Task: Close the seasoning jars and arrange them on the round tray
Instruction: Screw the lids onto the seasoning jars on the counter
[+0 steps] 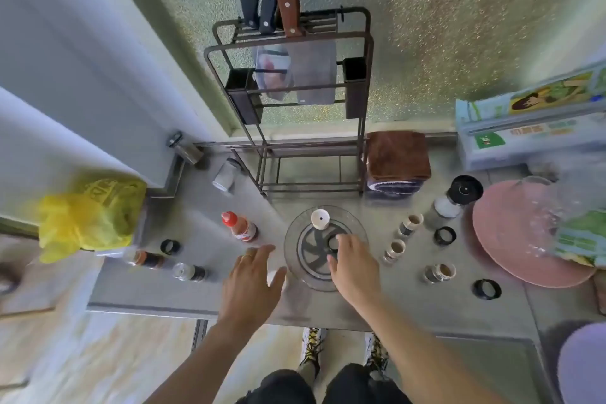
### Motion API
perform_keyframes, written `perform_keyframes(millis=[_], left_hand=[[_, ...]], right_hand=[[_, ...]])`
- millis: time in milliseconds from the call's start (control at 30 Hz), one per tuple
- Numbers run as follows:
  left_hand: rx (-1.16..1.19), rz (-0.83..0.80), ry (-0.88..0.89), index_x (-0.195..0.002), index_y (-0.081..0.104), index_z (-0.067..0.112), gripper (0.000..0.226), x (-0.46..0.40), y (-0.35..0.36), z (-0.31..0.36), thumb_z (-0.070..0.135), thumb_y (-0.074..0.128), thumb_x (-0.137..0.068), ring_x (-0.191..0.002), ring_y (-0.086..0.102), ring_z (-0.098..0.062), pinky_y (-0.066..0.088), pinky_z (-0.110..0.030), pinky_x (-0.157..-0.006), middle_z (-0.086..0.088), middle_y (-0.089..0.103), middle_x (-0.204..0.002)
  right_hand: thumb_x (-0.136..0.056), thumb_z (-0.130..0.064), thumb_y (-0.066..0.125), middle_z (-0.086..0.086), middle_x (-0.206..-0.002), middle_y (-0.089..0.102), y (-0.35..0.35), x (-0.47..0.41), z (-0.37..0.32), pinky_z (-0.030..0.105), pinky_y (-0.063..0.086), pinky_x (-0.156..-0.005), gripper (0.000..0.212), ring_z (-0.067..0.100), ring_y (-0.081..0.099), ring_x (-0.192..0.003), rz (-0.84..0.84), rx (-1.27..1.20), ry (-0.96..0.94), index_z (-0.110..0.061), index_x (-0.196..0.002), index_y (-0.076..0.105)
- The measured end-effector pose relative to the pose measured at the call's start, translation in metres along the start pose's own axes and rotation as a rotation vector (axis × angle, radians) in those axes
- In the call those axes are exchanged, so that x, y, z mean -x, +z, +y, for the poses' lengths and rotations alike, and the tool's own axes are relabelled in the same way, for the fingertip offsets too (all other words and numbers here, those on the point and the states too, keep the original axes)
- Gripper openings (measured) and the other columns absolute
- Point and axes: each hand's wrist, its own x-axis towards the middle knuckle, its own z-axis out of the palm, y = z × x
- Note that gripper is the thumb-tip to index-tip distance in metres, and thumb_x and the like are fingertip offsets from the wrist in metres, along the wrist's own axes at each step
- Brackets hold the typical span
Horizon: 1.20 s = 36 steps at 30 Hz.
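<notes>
Your right hand (352,267) is over the round tray (293,249), a clear disc with a dark spoked centre, at mid-counter. Its fingertips are on a black ring cap (333,243) sitting on the tray; whether they pinch it or only touch it, you cannot tell. A white-capped jar (320,218) stands on the far part of the tray.

Your left hand (254,279) hovers just left of the tray, fingers straight and spread, holding nothing. A ring shows on one finger.

Right of the tray, three open jars stand on the counter (410,302): two close together (410,225) (394,251), one nearer you (439,273). Two loose black caps lie among them (445,235) (487,289). A black-topped grinder (457,197) stands further back, beside a pink plate (511,239).

Left of the tray: a red-capped sauce bottle (241,226), label too blurred to read; another black cap (170,247); two dark jars lying down (149,260) (189,271).

Far right, a box (524,128) carries printed characters, blurred and not legible. A yellow bag (88,223) at far left shows faint print, also unreadable.
</notes>
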Motion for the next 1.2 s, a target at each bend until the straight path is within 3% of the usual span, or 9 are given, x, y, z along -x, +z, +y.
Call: perform_keyframes(millis=[100,233,433,600,767,900,1100,1200], left_hand=[[0.097,0.029,-0.109,-0.137,0.051,0.031,0.051,0.005,0.006,-0.022,0.055,0.060,-0.092,-0.121,0.060,-0.018,0.053,-0.040,-0.102,0.007,0.059,-0.138],[0.109,-0.032,-0.139,-0.139,0.047,0.033,0.054,0.012,0.023,-0.039,0.058,0.059,-0.092,-0.127,0.055,-0.016,0.047,-0.034,-0.105,0.010,0.054,-0.143],[0.198,-0.002,-0.182,-0.138,0.049,0.029,0.048,0.013,0.031,-0.061,0.051,0.056,-0.096,-0.123,0.056,-0.018,0.048,-0.034,-0.100,0.006,0.055,-0.138],[0.211,0.084,-0.231,-0.127,0.056,0.024,0.035,0.003,0.030,-0.092,0.042,0.057,-0.097,-0.105,0.065,-0.021,0.054,-0.033,-0.083,0.003,0.062,-0.125],[0.306,0.177,-0.254,-0.130,0.052,0.022,0.043,-0.022,0.018,-0.114,0.038,0.066,-0.092,-0.103,0.067,-0.023,0.057,-0.037,-0.079,-0.001,0.062,-0.124],[0.378,0.209,-0.234,-0.133,0.052,0.019,0.051,-0.053,0.001,-0.122,0.037,0.071,-0.089,-0.108,0.065,-0.027,0.055,-0.041,-0.084,-0.005,0.061,-0.128],[0.340,0.318,-0.274,-0.124,0.059,0.017,0.052,-0.048,-0.008,-0.167,0.032,0.081,-0.079,-0.113,0.058,-0.032,0.053,-0.044,-0.090,-0.008,0.060,-0.120],[0.347,0.286,-0.351,-0.123,0.060,0.018,0.060,-0.037,0.006,-0.203,0.034,0.086,-0.071,-0.114,0.058,-0.034,0.052,-0.044,-0.092,-0.007,0.060,-0.124]], right_hand=[[-0.090,-0.030,0.070,0.005,-0.112,0.065,0.010,-0.023,-0.004,0.041,0.056,-0.083,0.035,0.029,0.063,-0.102,0.018,0.052,0.008,-0.014,-0.118,0.059],[-0.086,-0.024,0.074,0.002,-0.097,0.070,0.024,-0.041,-0.013,0.035,0.052,-0.072,0.020,0.024,0.066,-0.087,-0.011,0.234,0.014,-0.016,-0.102,0.064],[-0.084,-0.007,0.071,0.006,-0.096,0.072,0.033,-0.045,-0.021,0.034,0.050,-0.068,0.017,0.027,0.067,-0.089,-0.018,0.283,0.005,-0.013,-0.098,0.065],[-0.084,-0.020,0.076,0.007,-0.113,0.065,0.033,-0.035,-0.049,0.039,0.053,-0.080,0.042,0.030,0.064,-0.103,0.013,0.020,-0.070,-0.015,-0.122,0.060],[-0.080,-0.015,0.076,0.002,-0.110,0.055,0.013,-0.034,-0.110,0.036,0.053,-0.086,0.054,0.021,0.059,-0.102,0.003,-0.276,-0.250,-0.019,-0.131,0.060],[-0.073,-0.009,0.079,-0.014,-0.097,0.049,-0.009,-0.045,-0.155,0.030,0.051,-0.090,0.047,0.014,0.059,-0.099,0.043,-0.457,-0.289,-0.021,-0.118,0.070],[-0.074,-0.014,0.082,-0.006,-0.103,0.066,-0.006,-0.035,-0.197,0.018,0.054,-0.084,0.035,0.002,0.065,-0.090,0.005,-0.555,-0.353,-0.023,-0.105,0.069],[-0.075,-0.018,0.081,-0.010,-0.102,0.069,0.021,-0.024,-0.223,0.023,0.058,-0.078,0.033,0.005,0.067,-0.085,-0.080,-0.543,-0.371,-0.023,-0.106,0.068]])
